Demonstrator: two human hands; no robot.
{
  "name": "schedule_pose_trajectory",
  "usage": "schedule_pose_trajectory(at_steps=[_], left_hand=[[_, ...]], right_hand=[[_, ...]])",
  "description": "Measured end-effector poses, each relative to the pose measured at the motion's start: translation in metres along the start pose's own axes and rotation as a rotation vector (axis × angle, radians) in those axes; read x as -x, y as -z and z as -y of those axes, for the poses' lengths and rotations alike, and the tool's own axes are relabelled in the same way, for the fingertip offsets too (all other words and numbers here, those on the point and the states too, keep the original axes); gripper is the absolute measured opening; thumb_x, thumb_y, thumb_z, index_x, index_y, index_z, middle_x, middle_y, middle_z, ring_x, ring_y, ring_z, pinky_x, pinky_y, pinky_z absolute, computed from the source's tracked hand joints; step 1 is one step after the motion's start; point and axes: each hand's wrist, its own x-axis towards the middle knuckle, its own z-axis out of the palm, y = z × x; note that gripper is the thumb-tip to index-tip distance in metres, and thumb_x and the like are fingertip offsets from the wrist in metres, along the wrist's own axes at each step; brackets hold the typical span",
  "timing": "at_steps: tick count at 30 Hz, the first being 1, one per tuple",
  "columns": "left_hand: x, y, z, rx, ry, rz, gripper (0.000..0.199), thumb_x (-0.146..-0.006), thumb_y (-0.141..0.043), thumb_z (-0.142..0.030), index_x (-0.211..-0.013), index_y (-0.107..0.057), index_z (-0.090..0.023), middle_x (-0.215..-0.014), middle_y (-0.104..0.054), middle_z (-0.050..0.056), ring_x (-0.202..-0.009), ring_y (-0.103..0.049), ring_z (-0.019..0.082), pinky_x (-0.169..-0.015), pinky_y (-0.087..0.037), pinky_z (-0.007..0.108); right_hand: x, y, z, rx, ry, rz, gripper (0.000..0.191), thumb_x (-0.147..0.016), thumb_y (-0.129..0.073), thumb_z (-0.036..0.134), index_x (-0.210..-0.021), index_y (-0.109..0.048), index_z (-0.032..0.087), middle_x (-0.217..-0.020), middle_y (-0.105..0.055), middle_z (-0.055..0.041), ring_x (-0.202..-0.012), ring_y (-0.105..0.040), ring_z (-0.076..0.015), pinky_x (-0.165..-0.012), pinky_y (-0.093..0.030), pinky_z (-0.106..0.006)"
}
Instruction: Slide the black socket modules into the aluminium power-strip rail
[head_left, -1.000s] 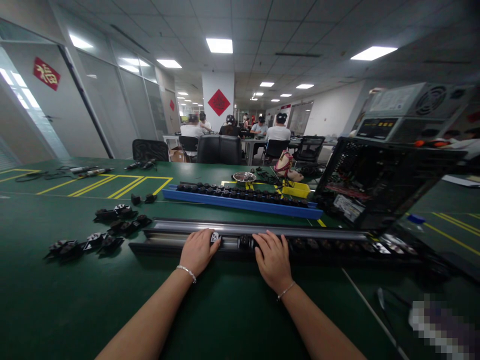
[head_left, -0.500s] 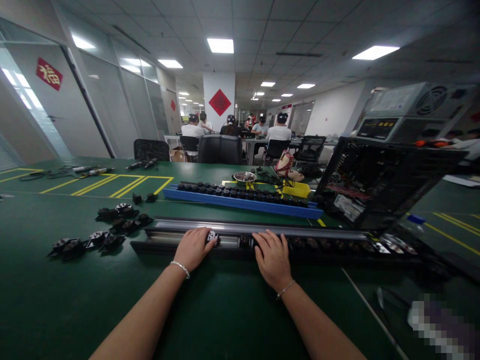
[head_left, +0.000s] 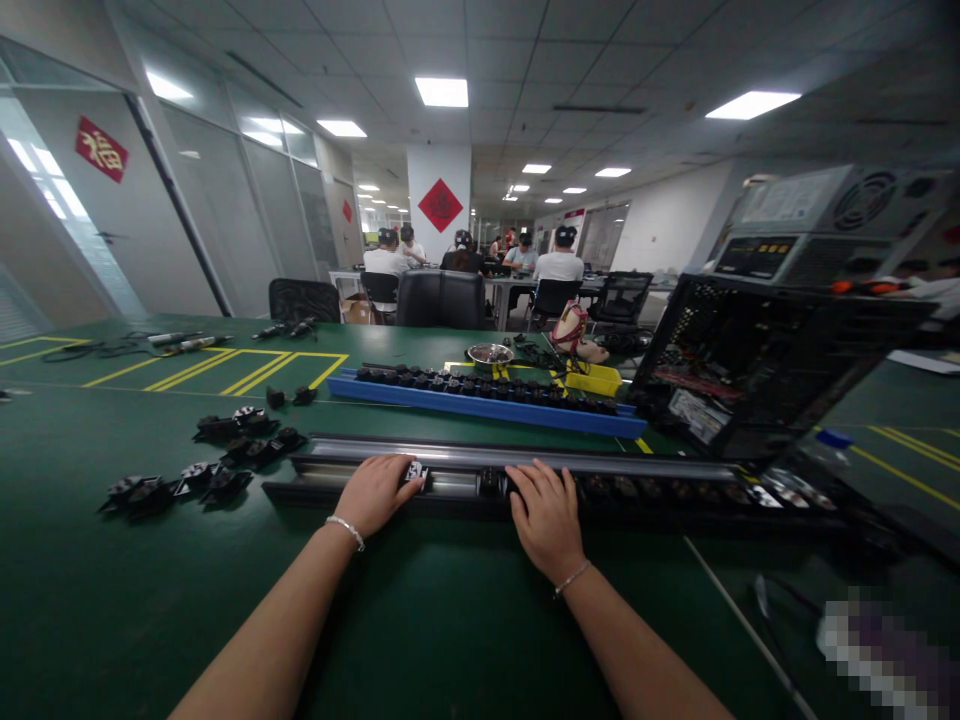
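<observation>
A long dark metal rail with a shiny inner channel lies across the green table in front of me. Inside its left part, my left hand pinches a small black block with a silver-white face. Further right, my right hand is curled over the rail, its fingertips bent across the far side; what lies beneath the palm is hidden. Just left of those fingers another black block sits in the channel. Several similar dark blocks fill the rail to the right.
Loose black parts lie left of the rail. Behind it stand a blue tray packed with black pieces, a metal bowl and a yellow box. An open computer case is at right. People sit at far tables.
My left hand has slid a little to the left along the rail with the small block, widening the gap to the other block. My right hand has stayed in place.
</observation>
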Motion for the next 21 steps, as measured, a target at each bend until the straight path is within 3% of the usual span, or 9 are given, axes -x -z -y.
schedule_pose_trajectory(at_steps=[21], left_hand=[[0.003,0.016,0.021,0.044,0.032,0.087,0.043,-0.081,-0.045,-0.049,-0.109,-0.058,-0.019,-0.11,-0.064,0.009,-0.103,-0.057,0.024,-0.092,-0.041,0.037]], right_hand=[[0.0,0.0,-0.001,0.014,0.009,-0.009,0.033,-0.086,-0.04,0.026,-0.116,-0.055,0.027,-0.112,-0.06,-0.0026,-0.117,-0.043,-0.0197,-0.106,-0.014,-0.043]])
